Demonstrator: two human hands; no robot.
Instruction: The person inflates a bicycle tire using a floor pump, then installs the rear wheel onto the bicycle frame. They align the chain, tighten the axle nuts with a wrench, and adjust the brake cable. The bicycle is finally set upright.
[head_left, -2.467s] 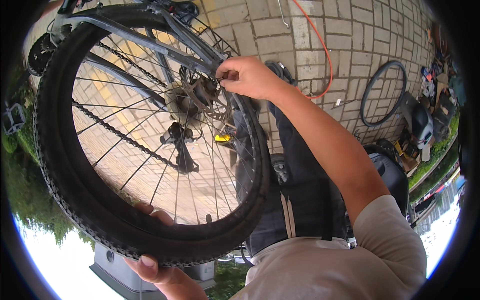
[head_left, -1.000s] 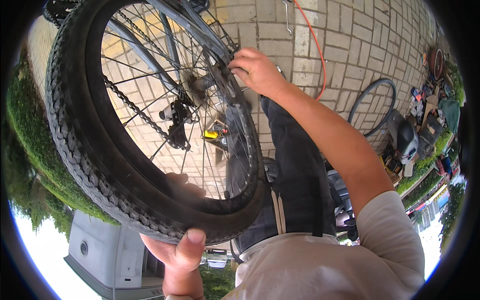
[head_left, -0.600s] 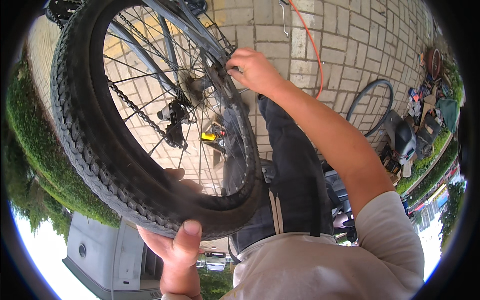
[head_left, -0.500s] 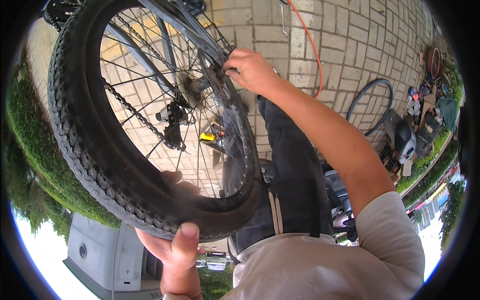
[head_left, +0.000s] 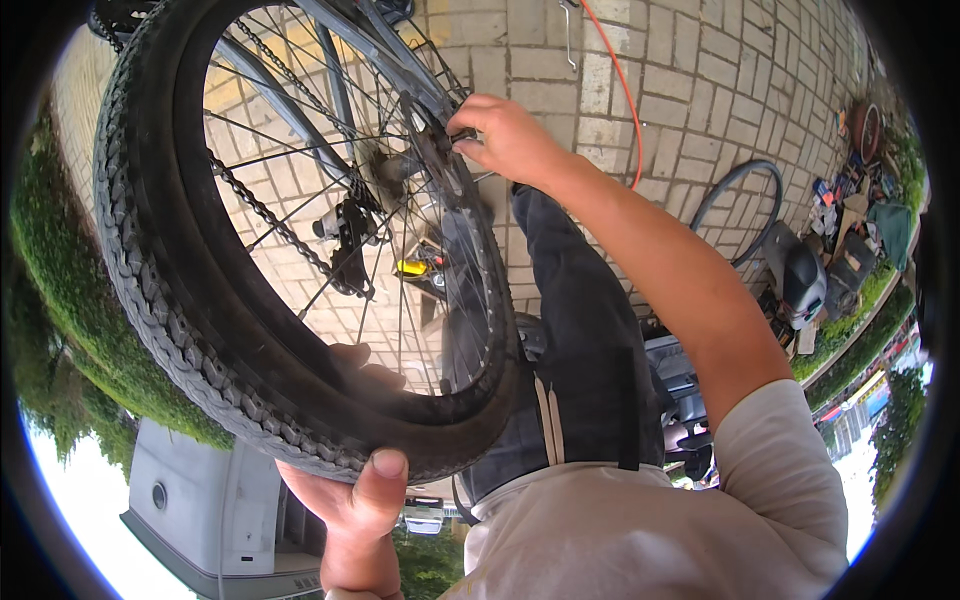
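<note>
A bicycle wheel with a knobby black tyre fills the left and middle, with spokes and chain inside its circle. My left hand grips the tyre's lower side, thumb outside and fingers curled through to the inner side. Up at the hub end of the grey frame, my right hand has its fingers pinched on something dark and small that I cannot make out. The black rear derailleur hangs below the hub. My dark trousers are behind the wheel's right side.
An orange hose and a metal tool lie on the paving. A loose black ring lies to the right, beside piled parts and boxes. A yellow item sits behind the spokes. A hedge borders the left.
Since the oldest frame, the wheel has tilted, its lower side and my left hand rising, and my right hand has shifted slightly up and right. Over the last half second little has moved.
</note>
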